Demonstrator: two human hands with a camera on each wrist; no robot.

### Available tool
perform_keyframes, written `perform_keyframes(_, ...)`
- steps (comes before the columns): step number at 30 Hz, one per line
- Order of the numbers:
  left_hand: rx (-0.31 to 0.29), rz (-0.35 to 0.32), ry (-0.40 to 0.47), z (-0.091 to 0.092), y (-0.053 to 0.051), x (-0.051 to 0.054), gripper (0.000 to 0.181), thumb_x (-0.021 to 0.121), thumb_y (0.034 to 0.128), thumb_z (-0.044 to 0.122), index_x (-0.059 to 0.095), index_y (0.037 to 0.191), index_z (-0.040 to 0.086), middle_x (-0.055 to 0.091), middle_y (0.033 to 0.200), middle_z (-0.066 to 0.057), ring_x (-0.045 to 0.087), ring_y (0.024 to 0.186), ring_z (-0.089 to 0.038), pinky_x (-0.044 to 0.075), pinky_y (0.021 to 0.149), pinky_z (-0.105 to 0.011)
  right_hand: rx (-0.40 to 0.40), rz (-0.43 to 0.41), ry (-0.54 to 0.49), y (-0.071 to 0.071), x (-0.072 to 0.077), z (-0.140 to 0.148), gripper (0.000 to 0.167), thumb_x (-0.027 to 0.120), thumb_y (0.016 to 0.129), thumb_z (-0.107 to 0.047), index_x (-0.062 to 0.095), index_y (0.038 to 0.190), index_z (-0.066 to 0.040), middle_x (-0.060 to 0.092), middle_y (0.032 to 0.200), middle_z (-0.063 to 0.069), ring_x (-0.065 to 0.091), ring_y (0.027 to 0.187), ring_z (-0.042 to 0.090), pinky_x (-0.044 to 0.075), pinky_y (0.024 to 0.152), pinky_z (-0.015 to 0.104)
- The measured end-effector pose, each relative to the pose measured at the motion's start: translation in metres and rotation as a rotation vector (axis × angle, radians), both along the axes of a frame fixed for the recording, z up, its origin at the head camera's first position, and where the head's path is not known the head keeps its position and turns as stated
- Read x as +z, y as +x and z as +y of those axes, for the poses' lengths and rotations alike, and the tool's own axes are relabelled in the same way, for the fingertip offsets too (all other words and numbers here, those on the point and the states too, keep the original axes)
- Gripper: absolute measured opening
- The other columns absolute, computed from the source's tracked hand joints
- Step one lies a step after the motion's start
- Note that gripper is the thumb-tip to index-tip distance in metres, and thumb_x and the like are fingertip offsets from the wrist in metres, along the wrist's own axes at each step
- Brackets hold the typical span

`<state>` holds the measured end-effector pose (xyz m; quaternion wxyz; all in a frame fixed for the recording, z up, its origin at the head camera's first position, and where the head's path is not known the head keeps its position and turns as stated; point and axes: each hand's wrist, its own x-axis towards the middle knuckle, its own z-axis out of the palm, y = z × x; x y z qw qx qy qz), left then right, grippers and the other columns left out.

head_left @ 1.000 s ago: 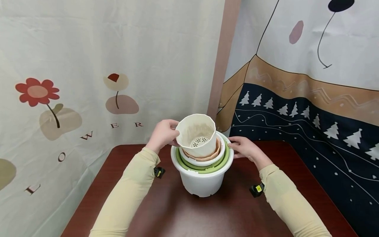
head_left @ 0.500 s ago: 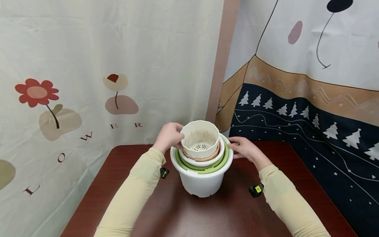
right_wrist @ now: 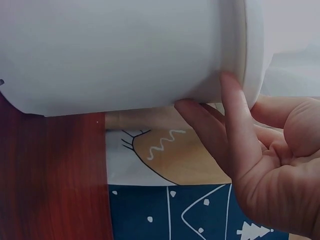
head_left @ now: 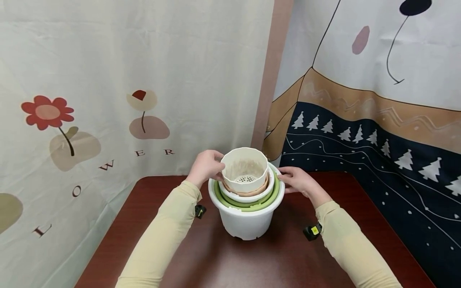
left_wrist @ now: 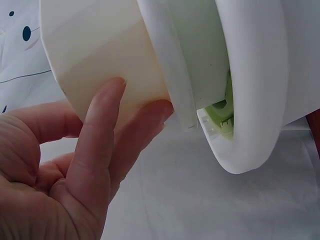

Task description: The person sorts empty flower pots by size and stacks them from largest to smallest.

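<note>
Several flower pots stand nested, upright, in a large white pot. Inside its rim is a green pot, then a smaller white pot and a peach pot. Innermost and highest sits a cream faceted pot with drainage holes in its bottom. My left hand pinches the cream pot's left side near the rim, fingertips lying along its outer wall in the left wrist view. At the right, my right hand grips the large pot's rim, its fingers underneath against the outside wall.
The stack stands on a dark red-brown table. Behind it hangs a pale curtain with flower prints, and to the right a navy-and-tan cloth with tree prints. Both wrists carry small black cameras.
My left hand has moved slightly right and down, and the cream pot with it, so it now sits lower and more centred in the stack. The right hand stays on the large pot's rim.
</note>
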<state>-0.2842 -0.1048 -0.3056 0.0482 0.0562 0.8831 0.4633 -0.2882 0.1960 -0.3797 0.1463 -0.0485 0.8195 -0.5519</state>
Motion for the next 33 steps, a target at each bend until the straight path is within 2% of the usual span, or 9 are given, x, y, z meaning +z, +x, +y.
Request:
perform_keyframes(9, -0.002, -0.022, 0.078, -0.005, 0.007, 0.001, 0.041, 0.058, 0.0908, 0.004, 0.058, 0.131, -0.007, 0.068, 0.11, -0.025, 0.07, 0.065, -0.021, 0.061, 0.067, -0.038, -0.015, -0.001, 0.003, 0.004, -0.001, 0.001, 0.05, 0.054, 0.103, -0.012, 0.038, 0.146, 0.009, 0.055, 0.131, 0.03, 0.066, 0.097, 0.025, 0.06, 0.079, 0.036)
perform_keyframes(18, -0.014, 0.065, 0.072, -0.002, 0.009, 0.0, 0.033, 0.057, 0.0887, -0.001, 0.066, 0.12, -0.007, 0.07, 0.106, -0.024, 0.068, 0.062, -0.017, 0.061, 0.064, -0.033, -0.017, 0.007, -0.008, 0.004, -0.002, 0.002, 0.049, 0.054, 0.103, -0.01, 0.039, 0.145, 0.01, 0.056, 0.13, 0.03, 0.066, 0.099, 0.026, 0.06, 0.079, 0.037)
perform_keyframes(25, -0.001, 0.067, 0.062, 0.001, 0.01, -0.001, 0.031, 0.061, 0.0921, 0.003, 0.067, 0.122, -0.003, 0.07, 0.108, -0.02, 0.069, 0.07, -0.018, 0.061, 0.066, -0.032, -0.018, 0.009, -0.004, 0.005, -0.003, 0.002, 0.049, 0.054, 0.103, -0.011, 0.039, 0.145, 0.01, 0.057, 0.129, 0.029, 0.065, 0.102, 0.031, 0.06, 0.079, 0.036)
perform_keyframes(29, -0.004, 0.07, 0.059, 0.0, 0.012, -0.002, 0.032, 0.061, 0.0941, 0.007, 0.065, 0.124, -0.003, 0.069, 0.111, -0.02, 0.07, 0.077, -0.021, 0.061, 0.068, -0.033, -0.003, 0.038, 0.005, 0.007, -0.004, 0.004, 0.048, 0.054, 0.103, -0.01, 0.04, 0.144, 0.01, 0.057, 0.13, 0.03, 0.065, 0.103, 0.031, 0.06, 0.079, 0.037)
perform_keyframes(33, -0.017, 0.108, 0.039, -0.004, 0.015, -0.004, 0.034, 0.061, 0.0958, 0.011, 0.063, 0.127, -0.002, 0.068, 0.114, -0.019, 0.071, 0.084, -0.024, 0.061, 0.073, -0.033, 0.022, 0.107, 0.047, 0.012, -0.004, 0.009, 0.049, 0.056, 0.102, -0.012, 0.041, 0.143, 0.01, 0.056, 0.13, 0.031, 0.066, 0.105, 0.032, 0.06, 0.08, 0.04)
